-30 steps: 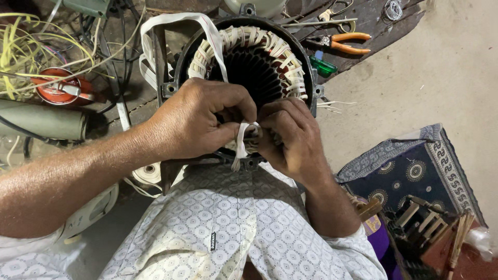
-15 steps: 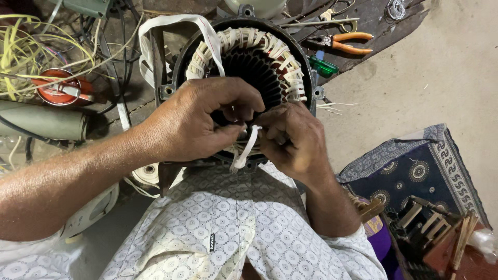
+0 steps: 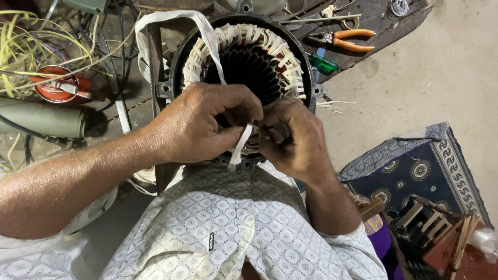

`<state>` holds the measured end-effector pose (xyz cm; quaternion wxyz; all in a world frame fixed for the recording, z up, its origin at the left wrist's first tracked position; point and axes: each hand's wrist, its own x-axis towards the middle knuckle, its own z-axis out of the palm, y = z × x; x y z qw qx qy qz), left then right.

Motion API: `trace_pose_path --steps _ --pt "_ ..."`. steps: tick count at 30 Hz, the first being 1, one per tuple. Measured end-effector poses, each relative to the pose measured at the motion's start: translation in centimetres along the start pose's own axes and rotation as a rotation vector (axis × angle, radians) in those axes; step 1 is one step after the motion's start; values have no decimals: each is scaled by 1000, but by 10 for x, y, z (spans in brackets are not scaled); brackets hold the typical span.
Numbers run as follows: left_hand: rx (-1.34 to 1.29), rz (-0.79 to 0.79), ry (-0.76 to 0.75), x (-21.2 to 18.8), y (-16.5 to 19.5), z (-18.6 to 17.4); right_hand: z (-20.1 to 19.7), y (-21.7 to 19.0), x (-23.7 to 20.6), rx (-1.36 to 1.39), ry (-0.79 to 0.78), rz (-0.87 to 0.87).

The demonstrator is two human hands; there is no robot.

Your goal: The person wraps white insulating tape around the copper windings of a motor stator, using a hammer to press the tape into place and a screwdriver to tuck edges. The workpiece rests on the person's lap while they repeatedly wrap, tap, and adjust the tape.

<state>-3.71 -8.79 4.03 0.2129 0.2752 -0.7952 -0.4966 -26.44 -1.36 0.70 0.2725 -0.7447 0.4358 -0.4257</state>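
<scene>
Both hands meet at the near rim of the motor stator (image 3: 249,67), left hand (image 3: 202,124) pinching white cloth tape (image 3: 240,147) hanging downward, right hand (image 3: 290,137) gripping windings alongside.

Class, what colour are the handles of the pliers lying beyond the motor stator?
Orange; the pliers show best in the head view.

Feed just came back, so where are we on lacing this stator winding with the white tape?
Done: the coil ends around the far rim of the stator show tape wraps at regular spacing. In hand: the left hand and right hand pinch the white tape at the near rim. Left: the near section, hidden under the hands, cannot be judged.
</scene>
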Motion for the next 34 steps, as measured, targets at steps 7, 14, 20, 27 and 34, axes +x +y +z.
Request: trace_pose_path --steps 7,14,20,27,34 --pt "41 39 9 2 6 -1 5 12 4 -3 0 -202" --pt "33 44 10 -2 6 0 3 14 -5 -34 -34 -108" --pt "37 7 16 -2 3 2 -6 -1 2 30 -98 47" --pt "25 57 -9 -4 2 2 -4 -3 5 -14 -114 -101" --pt "0 -5 -76 -3 11 -5 -3 5 1 -100 -168 -117"
